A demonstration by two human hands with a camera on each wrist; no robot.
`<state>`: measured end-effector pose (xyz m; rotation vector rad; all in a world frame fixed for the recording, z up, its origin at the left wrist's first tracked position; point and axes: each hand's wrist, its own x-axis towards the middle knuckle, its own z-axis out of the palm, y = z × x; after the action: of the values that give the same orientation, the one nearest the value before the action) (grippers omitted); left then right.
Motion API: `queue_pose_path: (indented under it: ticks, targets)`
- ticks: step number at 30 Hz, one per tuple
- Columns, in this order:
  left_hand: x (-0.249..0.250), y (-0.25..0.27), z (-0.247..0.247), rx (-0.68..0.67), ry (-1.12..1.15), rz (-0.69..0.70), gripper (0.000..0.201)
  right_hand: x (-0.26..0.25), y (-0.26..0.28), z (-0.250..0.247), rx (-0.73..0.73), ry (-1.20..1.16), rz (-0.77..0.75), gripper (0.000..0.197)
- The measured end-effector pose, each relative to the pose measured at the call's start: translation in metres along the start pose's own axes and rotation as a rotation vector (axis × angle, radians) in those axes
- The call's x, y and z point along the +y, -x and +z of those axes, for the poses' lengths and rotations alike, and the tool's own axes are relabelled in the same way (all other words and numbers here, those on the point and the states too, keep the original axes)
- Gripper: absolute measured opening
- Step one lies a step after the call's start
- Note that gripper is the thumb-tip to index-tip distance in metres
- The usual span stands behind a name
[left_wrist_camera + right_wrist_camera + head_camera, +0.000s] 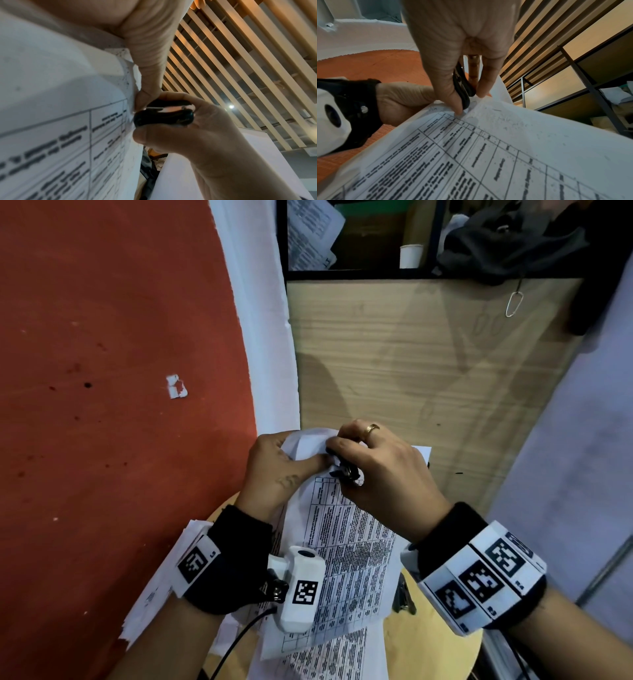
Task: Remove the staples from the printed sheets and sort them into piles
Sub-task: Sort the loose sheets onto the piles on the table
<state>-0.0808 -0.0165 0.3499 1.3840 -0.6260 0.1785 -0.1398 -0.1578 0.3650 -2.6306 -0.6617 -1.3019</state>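
A stapled set of printed sheets (346,542) with tables of text is held up over a round wooden stool. My left hand (284,463) grips the top corner of the sheets, with the corner folded back over the fingers. My right hand (373,470) pinches a small black staple remover (347,470) between thumb and fingers and presses it against that corner. In the left wrist view the staple remover (163,115) sits at the paper's edge (130,108). The right wrist view shows the staple remover (462,86) touching the sheets (488,148). The staple itself is hidden.
More printed sheets (325,655) lie on the round stool (442,645) below, and a paper stack (154,587) lies at the lower left. A wooden cabinet (411,354) stands ahead with a paper cup (410,256), papers and dark cloth above. Red floor (102,371) spreads to the left.
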Motion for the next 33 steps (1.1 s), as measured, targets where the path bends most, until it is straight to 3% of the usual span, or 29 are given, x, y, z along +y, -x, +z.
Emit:
queue_pose_path:
  ticks: [14,24,29,33]
  targets:
    - [0.01,0.001,-0.003,-0.128,0.051,-0.005,0.024,0.001,-0.003,-0.001,0.002,-0.063,-0.015,0.036]
    - [0.007,0.001,-0.007,-0.087,0.079,-0.055,0.019,0.003,-0.002,0.005,0.024,-0.066,-0.035,0.022]
    - [0.002,-0.001,-0.01,-0.133,0.115,-0.11,0.029,0.003,-0.002,0.003,0.021,-0.154,0.015,0.02]
    - [-0.003,-0.003,-0.012,-0.147,0.203,-0.146,0.031,0.009,-0.001,0.003,0.044,-0.375,0.139,0.026]
